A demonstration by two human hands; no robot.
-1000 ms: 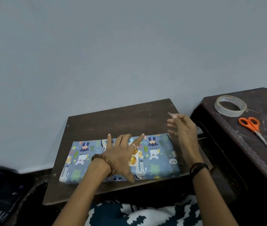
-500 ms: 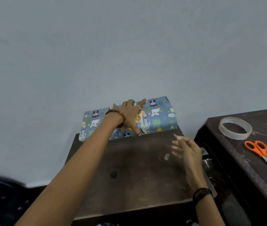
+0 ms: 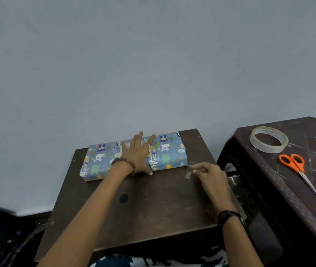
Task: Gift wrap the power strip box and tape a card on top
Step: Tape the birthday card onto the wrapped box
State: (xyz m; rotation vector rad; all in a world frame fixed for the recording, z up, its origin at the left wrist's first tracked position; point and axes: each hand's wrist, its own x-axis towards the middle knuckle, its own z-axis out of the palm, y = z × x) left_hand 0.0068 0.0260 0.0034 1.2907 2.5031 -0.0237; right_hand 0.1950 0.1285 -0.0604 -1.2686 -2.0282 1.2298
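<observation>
Dark wooden table (image 3: 153,218) with a round hole in the top. Wrapped box (image 3: 168,153) in blue animal-print paper lies flat along the table's far edge, by the wall. Small clear tape piece (image 3: 188,175) near the box's right front corner. Dark plastic stool (image 3: 269,189) right of the table: tape roll (image 3: 268,139) at its far side, orange scissors (image 3: 296,168) just nearer.

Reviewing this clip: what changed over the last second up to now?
The left hand slid the wrapped box from the near part of the board to its far edge by the wall, staying flat on it, over a pale card. The right hand came down towards the board, pinching a tape strip. The tape roll and scissors kept their places on the stool.
</observation>
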